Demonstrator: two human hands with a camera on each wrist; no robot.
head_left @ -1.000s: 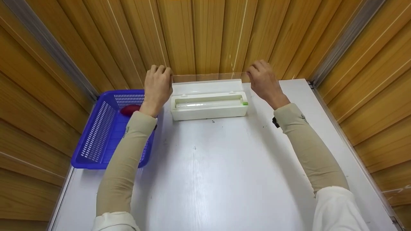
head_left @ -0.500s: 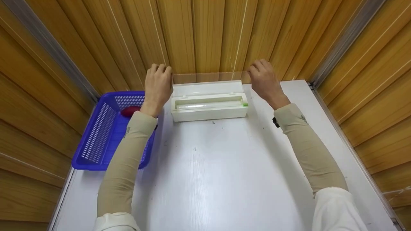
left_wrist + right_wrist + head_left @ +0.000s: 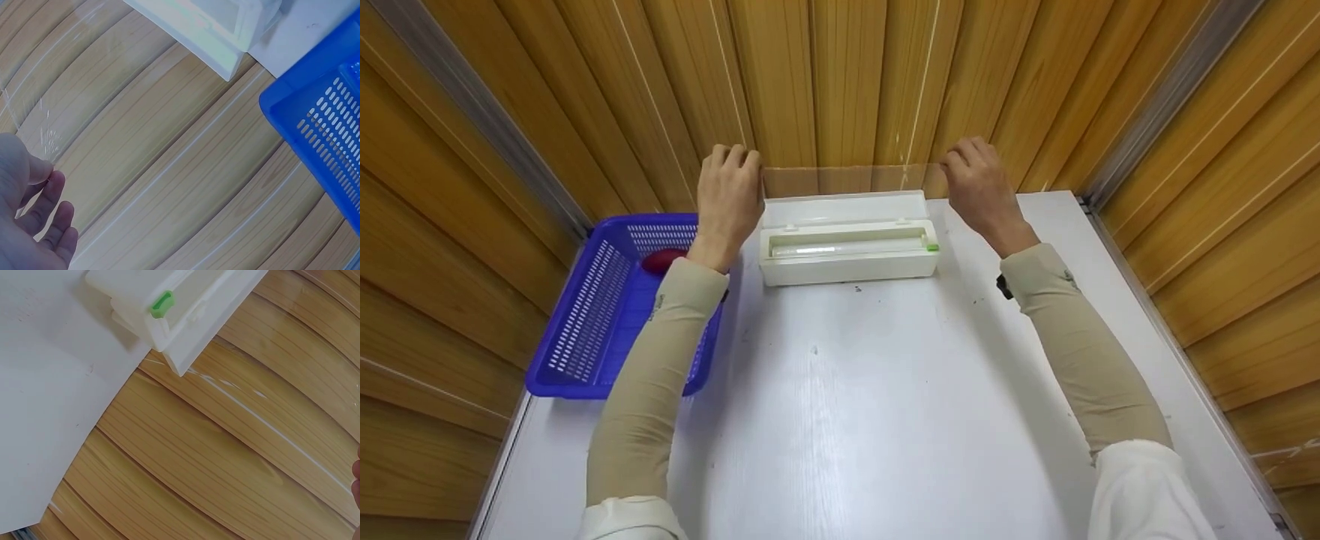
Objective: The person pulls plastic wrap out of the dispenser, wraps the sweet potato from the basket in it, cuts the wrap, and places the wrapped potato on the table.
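Both hands grip a clear film, stretched between them above the box and hard to see against the wall. The left hand (image 3: 729, 199), at 10 o'clock from the box, pinches the film's near corner: in the left wrist view thumb (image 3: 38, 170) and forefinger (image 3: 52, 188) meet, with creases in the film (image 3: 840, 180) fanning from the pinch, while the other fingers (image 3: 64, 216) curl loosely. The right hand (image 3: 982, 191), at 2 o'clock from the box, is closed on the film's other end, fingers bent over the thumb; its own wrist view catches only some fingertips at 4 o'clock.

The white box (image 3: 847, 268) sits on the counter (image 3: 825, 397), near the 12 o'clock edge, its lid (image 3: 844, 208) tipped back toward the wall (image 3: 844, 75). Inside lies a roll (image 3: 840, 246); a green tab (image 3: 932, 247) marks the box's 3 o'clock end. Between 8 and 9 o'clock from the box, the blue basket (image 3: 574, 390) holds a red thing (image 3: 662, 260) toward its 1 o'clock corner, partly behind the left arm.
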